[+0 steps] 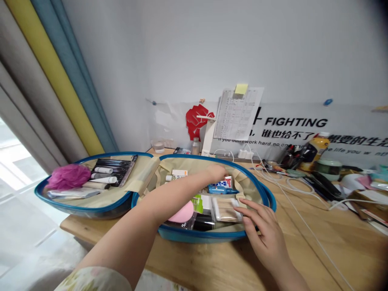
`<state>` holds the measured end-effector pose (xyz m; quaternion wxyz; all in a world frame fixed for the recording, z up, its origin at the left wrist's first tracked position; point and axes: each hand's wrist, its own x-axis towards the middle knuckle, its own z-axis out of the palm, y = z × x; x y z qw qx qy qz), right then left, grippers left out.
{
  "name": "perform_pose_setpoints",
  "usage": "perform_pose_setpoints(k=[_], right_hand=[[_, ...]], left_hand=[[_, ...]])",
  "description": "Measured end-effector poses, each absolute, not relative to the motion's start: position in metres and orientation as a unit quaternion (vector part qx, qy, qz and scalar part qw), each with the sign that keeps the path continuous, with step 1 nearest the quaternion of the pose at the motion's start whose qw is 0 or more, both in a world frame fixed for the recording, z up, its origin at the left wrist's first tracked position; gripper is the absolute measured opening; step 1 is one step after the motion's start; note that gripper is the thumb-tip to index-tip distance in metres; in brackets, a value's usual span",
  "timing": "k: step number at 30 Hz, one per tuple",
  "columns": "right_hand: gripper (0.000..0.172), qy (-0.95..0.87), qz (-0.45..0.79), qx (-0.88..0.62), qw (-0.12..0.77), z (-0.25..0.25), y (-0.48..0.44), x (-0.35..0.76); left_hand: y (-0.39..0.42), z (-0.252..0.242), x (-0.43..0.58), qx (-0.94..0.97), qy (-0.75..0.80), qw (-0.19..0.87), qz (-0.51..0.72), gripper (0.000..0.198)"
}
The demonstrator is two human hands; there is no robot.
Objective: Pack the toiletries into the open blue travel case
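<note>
An open suitcase with blue trim lies on the desk, both halves facing up. My left arm reaches across its right half, and my left hand is near the back, beside a red, white and blue package; its fingers are hidden. Just in front of that lies a blue tube. My right hand is at the front right rim, fingers stretched out, fingertips by a clear pack of cotton swabs. Nearby are a green packet, a pink rounded item and a black item.
The suitcase's left half holds a purple bath puff, white tubes and a black brush set. White cables cross the wooden desk. A yellow-labelled bottle and clutter stand at right; a white lamp stands behind.
</note>
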<state>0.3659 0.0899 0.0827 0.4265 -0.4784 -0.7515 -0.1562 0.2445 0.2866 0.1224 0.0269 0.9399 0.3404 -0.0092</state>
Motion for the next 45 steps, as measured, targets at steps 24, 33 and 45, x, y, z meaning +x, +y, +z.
perform_pose_setpoints(k=[24, 33, 45], right_hand=[[0.024, -0.770, -0.195, -0.450, 0.408, 0.082, 0.094, 0.370], [0.025, -0.771, -0.189, -0.453, 0.406, 0.079, 0.095, 0.373], [0.025, -0.768, -0.181, -0.456, 0.411, 0.081, 0.094, 0.371]], left_hand=[[0.280, 0.186, -0.093, 0.761, 0.632, 0.035, 0.141, 0.044], [0.234, 0.150, -0.175, 0.760, 0.647, 0.048, -0.035, 0.045], [0.234, 0.136, -0.181, 0.755, 0.651, 0.074, -0.007, 0.050]])
